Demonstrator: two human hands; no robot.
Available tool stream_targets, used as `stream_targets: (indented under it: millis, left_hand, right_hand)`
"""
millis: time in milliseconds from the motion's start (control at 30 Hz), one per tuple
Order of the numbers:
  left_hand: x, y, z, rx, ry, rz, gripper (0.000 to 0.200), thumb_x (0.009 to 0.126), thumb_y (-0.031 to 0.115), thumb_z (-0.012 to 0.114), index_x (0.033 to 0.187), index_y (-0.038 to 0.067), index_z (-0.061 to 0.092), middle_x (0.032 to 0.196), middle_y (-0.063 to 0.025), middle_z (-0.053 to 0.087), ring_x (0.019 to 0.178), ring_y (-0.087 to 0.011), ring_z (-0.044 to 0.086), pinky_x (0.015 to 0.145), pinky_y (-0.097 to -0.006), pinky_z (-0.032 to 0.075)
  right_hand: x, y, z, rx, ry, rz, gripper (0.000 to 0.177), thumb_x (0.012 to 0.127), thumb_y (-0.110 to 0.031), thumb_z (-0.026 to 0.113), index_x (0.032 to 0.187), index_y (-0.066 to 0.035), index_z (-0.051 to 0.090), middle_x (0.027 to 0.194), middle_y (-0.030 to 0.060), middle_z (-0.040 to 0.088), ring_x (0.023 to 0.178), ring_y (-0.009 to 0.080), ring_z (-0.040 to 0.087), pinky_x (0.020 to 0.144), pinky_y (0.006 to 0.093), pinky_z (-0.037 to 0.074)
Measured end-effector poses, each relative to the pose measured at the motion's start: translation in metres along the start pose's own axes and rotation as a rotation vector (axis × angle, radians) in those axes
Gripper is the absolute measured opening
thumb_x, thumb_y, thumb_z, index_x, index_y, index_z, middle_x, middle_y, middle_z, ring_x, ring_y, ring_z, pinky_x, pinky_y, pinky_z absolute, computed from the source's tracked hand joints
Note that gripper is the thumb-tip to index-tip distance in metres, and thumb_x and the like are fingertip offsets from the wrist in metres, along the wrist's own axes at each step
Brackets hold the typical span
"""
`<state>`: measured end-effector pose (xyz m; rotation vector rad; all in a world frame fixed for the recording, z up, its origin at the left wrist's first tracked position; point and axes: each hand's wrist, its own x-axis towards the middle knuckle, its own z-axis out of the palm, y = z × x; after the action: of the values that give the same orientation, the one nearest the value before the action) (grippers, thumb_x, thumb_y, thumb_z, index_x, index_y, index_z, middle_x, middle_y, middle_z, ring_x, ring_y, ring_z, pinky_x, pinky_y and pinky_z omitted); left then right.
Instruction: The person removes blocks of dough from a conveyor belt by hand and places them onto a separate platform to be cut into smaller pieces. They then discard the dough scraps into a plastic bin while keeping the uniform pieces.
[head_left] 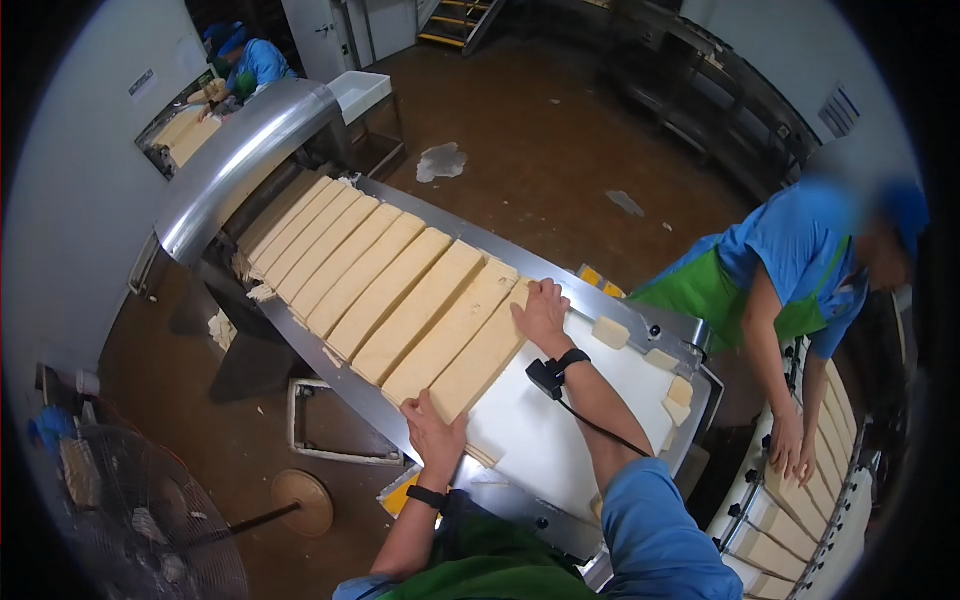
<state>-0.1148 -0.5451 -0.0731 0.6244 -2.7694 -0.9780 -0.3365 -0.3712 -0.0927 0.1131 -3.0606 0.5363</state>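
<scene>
Several long pale dough strips (385, 285) lie side by side across a white conveyor belt (560, 420). My left hand (432, 432) grips the near end of the last dough strip (482, 362). My right hand (541, 311) presses on the far end of that same strip. A black device with a cable is strapped to my right wrist (551, 373), and a black band sits on my left wrist. Small dough offcuts (611, 331) rest on the bare belt beyond my right hand.
A co-worker in blue shirt and green apron (790, 275) handles dough strips on a second conveyor (800, 500) at the right. Another person (245, 65) works at the far left behind a steel cover (240, 150). A fan (150, 520) stands at lower left.
</scene>
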Motion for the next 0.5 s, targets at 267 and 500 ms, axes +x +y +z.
stream_targets:
  millis: [267, 500]
  left_hand:
    - [0.006, 0.008, 0.001, 0.026, -0.062, -0.010, 0.076, 0.065, 0.023, 0.085, 0.127, 0.004, 0.044, 0.119, -0.0220, 0.040, 0.109, -0.0420, 0.050, 0.088, -0.0481, 0.046]
    - [0.004, 0.019, 0.002, 0.009, -0.277, 0.299, 0.074, 0.063, 0.023, 0.085, 0.126, 0.006, 0.050, 0.119, -0.0208, 0.043, 0.108, -0.0406, 0.051, 0.089, -0.0478, 0.046]
  right_hand:
    - [-0.007, -0.003, -0.012, -0.039, -0.007, 0.088, 0.053, 0.072, -0.040, 0.073, 0.108, -0.002, 0.064, 0.115, 0.0154, 0.051, 0.113, 0.0307, 0.043, 0.089, 0.0477, 0.034]
    - [-0.131, 0.081, -0.050, 0.075, 0.111, 0.363, 0.056, 0.075, -0.038, 0.075, 0.109, 0.004, 0.059, 0.106, 0.0202, 0.058, 0.109, 0.0369, 0.053, 0.091, 0.0506, 0.039]
